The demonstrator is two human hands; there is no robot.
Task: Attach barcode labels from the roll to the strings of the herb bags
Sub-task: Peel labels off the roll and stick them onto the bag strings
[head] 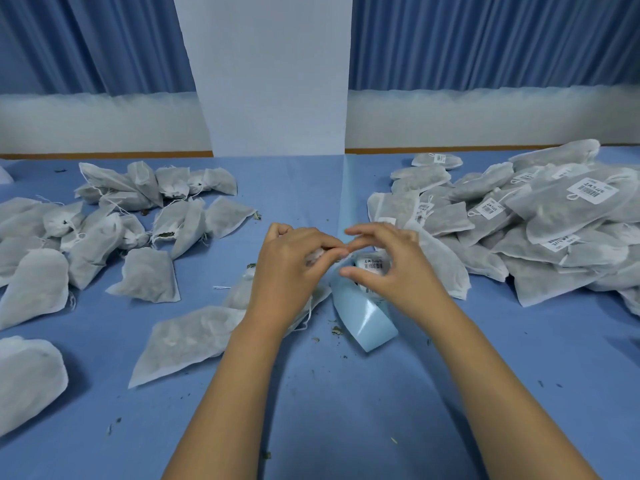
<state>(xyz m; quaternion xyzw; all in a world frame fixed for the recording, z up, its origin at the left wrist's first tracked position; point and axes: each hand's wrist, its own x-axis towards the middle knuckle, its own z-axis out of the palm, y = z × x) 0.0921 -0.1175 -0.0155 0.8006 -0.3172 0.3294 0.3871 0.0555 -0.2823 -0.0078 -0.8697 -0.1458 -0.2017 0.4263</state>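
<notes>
your left hand (291,271) curls its fingers round the top of a herb bag (187,341) lying on the blue table (329,410), while your right hand (394,268) arches over the label roll (372,266) just beside it, index tip meeting your left fingers, though whether it holds anything cannot be told.

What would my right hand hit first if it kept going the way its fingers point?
Probably the left hand: the right hand points leftward at its fingertips, which curl round part of a herb bag beside the label roll. Depth is unclear.
</notes>
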